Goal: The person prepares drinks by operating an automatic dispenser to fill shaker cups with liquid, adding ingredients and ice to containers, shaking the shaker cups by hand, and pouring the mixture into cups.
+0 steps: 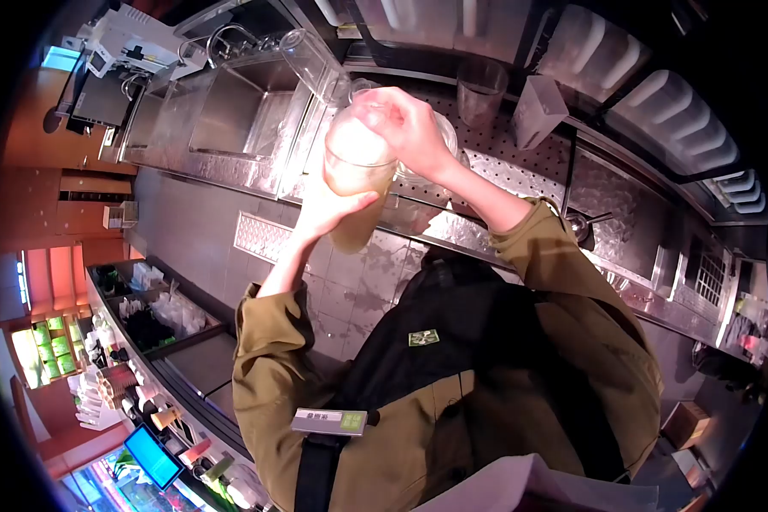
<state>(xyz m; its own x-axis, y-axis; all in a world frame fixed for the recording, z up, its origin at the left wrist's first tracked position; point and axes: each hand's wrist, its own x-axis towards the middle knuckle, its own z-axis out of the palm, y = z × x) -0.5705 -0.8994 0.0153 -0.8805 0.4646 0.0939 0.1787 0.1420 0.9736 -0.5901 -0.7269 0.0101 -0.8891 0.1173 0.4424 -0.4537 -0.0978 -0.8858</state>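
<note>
A tall clear cup (360, 224) of pale yellow liquid is held tilted in front of me, over the edge of the counter. My left hand (328, 207) is wrapped round its side, with the thumb across the front. At its top, my right hand (408, 130) is closed with curled fingers over the bright, washed-out upper part. Glare hides whether a lid is there. Behind the cup a clear pitcher (311, 64) lies tilted by the sink, and a clear round vessel (444, 136) sits partly hidden behind my right hand.
A steel sink (246, 111) lies to the left of the cup. On the perforated drain counter stand a clear measuring cup (481, 90) and a white square container (539, 111). An ice bin (606, 192) is to the right. Shelves with supplies (158, 303) stand at lower left.
</note>
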